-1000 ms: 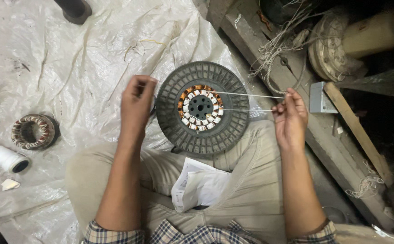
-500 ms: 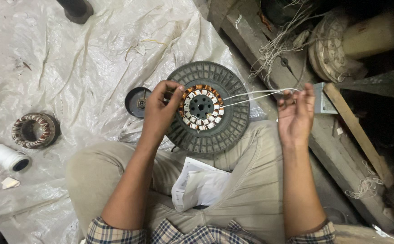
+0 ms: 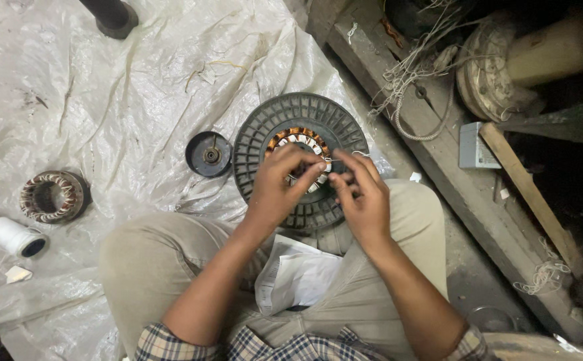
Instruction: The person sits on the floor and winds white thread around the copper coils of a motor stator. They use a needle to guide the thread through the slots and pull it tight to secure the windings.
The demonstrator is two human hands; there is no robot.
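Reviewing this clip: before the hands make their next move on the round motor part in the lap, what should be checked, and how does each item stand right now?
1. Both hands on the work: left hand and right hand meet over the copper windings. Ok.
2. Dark ribbed motor disc supported: it rests against the knees, on the plastic sheet. Ok.
3. Thin white thread pinched in the fingers: too fine and too hidden to confirm. Cannot tell.
4. Thread spool within reach: it lies off by the left knee. Cannot tell.
5. Small round cap out of the way: it lies beside the disc, apart from the hands. Ok.
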